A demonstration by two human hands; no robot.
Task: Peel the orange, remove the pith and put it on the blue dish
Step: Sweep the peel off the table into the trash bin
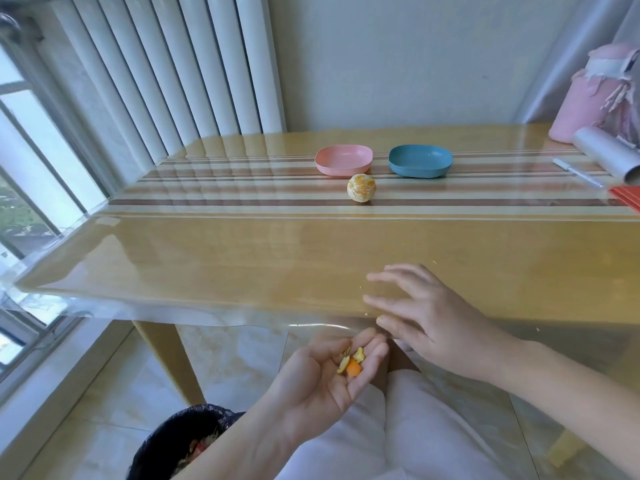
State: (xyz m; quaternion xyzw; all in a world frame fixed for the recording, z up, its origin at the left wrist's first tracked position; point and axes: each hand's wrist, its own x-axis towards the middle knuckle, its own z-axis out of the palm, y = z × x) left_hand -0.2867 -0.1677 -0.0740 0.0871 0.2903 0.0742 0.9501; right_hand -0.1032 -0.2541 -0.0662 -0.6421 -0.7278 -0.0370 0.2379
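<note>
The peeled orange [361, 187] sits on the striped part of the table, just in front of the gap between the pink dish [343, 160] and the blue dish [420, 160]. Both dishes hold nothing. My left hand [325, 372] is cupped palm up just below the table's near edge, holding a few small bits of orange peel [351, 362]. My right hand [426, 320] lies flat over the table's near edge, fingers spread and pointing left toward the left hand, holding nothing.
A bin lined with a black bag [183, 441] stands on the floor at my lower left. A pink bottle [588, 98], a rolled sheet [609, 154], a white pen [576, 172] and a red object [627, 199] sit at the table's right end. Tiny crumbs [434, 261] dot the near tabletop.
</note>
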